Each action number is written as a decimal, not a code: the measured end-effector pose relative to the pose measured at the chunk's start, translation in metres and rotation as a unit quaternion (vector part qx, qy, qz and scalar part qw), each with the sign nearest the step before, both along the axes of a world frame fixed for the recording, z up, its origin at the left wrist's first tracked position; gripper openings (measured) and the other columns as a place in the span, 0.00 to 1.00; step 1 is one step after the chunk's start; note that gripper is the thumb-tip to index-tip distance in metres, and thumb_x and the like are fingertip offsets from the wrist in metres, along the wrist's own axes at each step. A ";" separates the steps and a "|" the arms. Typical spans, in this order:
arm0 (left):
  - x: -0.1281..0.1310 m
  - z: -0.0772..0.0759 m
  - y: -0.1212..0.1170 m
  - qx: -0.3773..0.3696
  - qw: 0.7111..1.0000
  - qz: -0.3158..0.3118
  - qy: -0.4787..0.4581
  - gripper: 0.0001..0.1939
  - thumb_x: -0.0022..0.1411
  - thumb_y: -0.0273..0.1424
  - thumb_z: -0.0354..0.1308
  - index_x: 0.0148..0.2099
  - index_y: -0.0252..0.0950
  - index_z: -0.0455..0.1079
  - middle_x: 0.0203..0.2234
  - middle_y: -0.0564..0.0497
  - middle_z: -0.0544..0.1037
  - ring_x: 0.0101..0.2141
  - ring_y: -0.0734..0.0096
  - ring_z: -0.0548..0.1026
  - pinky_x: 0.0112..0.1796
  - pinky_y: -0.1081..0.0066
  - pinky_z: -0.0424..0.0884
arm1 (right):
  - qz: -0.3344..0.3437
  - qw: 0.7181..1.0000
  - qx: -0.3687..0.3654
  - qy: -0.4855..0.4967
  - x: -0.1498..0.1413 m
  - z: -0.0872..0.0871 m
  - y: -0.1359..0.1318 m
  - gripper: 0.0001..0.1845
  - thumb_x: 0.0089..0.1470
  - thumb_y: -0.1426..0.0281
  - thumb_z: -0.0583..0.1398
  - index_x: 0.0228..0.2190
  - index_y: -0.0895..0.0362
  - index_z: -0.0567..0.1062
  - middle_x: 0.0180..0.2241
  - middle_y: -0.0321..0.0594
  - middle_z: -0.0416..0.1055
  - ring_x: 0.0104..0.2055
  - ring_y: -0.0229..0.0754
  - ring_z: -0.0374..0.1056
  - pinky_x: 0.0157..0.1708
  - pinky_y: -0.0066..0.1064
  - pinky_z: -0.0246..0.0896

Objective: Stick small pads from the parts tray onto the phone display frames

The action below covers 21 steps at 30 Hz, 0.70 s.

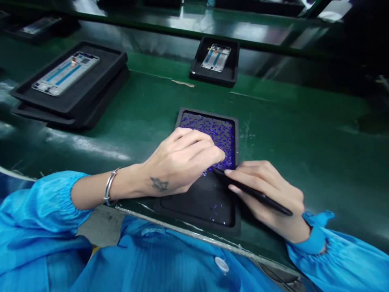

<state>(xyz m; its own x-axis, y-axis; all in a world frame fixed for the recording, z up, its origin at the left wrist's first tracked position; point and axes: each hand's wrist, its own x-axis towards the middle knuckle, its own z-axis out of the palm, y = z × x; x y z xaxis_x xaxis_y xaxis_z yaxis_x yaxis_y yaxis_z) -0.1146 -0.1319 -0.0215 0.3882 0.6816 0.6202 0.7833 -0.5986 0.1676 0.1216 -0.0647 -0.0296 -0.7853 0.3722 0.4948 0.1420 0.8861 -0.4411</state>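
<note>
A black tray (194,205) lies on the green belt in front of me, its far half covered with several tiny blue parts (212,127). My left hand (179,162) rests over the tray's middle, fingers pressed together with their tips on the blue parts. My right hand (267,194) sits at the tray's right edge, closed round black tweezers (252,192) whose tip points left toward my left fingertips. A few loose blue parts (217,211) lie in the tray's near half. Both arms wear blue sleeves, and a silver bracelet (109,187) circles my left wrist.
Two stacked black trays (91,87) at the far left carry a phone frame (65,74). Another black tray (214,77) with a phone frame (216,57) sits at the back centre. A dark tray (36,26) lies far left beyond. The green belt (304,134) stretches right.
</note>
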 end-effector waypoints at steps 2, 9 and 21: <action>0.000 0.000 0.000 0.002 1.000 0.001 0.001 0.10 0.65 0.20 0.47 0.44 0.34 0.66 0.38 0.51 0.78 0.47 0.67 0.73 0.48 0.65 0.65 | 0.031 0.999 0.012 -0.010 0.001 0.004 -0.003 0.23 0.50 0.80 0.64 0.48 0.53 0.74 0.38 0.40 0.74 0.42 0.41 0.70 0.42 0.35 0.68; -0.001 0.000 0.001 0.007 1.000 0.000 0.015 0.10 0.65 0.20 0.47 0.44 0.33 0.67 0.38 0.51 0.78 0.45 0.67 0.74 0.46 0.64 0.66 | -0.099 0.985 -0.123 0.062 -0.005 -0.005 0.002 0.15 0.53 0.79 0.62 0.41 0.51 0.78 0.37 0.36 0.75 0.39 0.36 0.71 0.40 0.30 0.68; -0.001 0.000 0.001 0.008 1.000 -0.005 0.016 0.09 0.65 0.20 0.47 0.42 0.33 0.68 0.37 0.50 0.78 0.44 0.66 0.74 0.46 0.64 0.67 | -0.081 0.987 -0.140 -0.001 -0.005 -0.006 0.007 0.07 0.56 0.73 0.62 0.37 0.52 0.78 0.36 0.36 0.74 0.42 0.37 0.70 0.44 0.31 0.67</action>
<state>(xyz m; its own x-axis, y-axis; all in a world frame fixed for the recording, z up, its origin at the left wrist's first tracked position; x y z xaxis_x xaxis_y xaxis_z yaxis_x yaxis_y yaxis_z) -0.1155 -0.1312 -0.0220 0.4149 0.6676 0.6182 0.7818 -0.6091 0.1331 0.1167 -0.0574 -0.0359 -0.7045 0.6157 0.3530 0.2735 0.6945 -0.6655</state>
